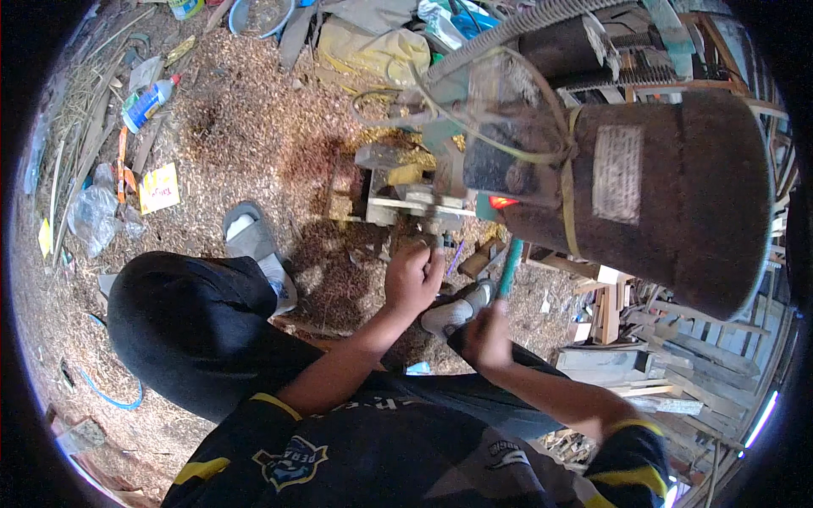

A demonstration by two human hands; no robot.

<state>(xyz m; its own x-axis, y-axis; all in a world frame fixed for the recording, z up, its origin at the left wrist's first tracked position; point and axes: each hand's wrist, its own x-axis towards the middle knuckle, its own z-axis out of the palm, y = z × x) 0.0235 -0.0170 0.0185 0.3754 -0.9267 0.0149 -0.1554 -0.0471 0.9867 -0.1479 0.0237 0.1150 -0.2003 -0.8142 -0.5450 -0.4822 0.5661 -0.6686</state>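
Observation:
My left hand [412,279] is closed, its fingers bent in beside the lower end of a small metal-and-wood machine fixture [419,203]. What it grips there is too small and blurred to make out. To the right of it, my right hand [489,339] is wrapped round a teal rod-like handle [510,269]. The handle points up toward a large rusty brown motor housing [635,186], and its far end is not clear to see. A yellowish cord [569,182] is tied round the housing, and a red-orange glow shows by its lower left edge.
Wood shavings [229,127] cover the floor. A ribbed hose [508,38] runs above the fixture. Wood offcuts [610,313] pile up at the right. A plastic bottle [146,106], a clear bag [93,216] and a yellow packet [159,188] lie at the left. My sandalled feet flank the fixture.

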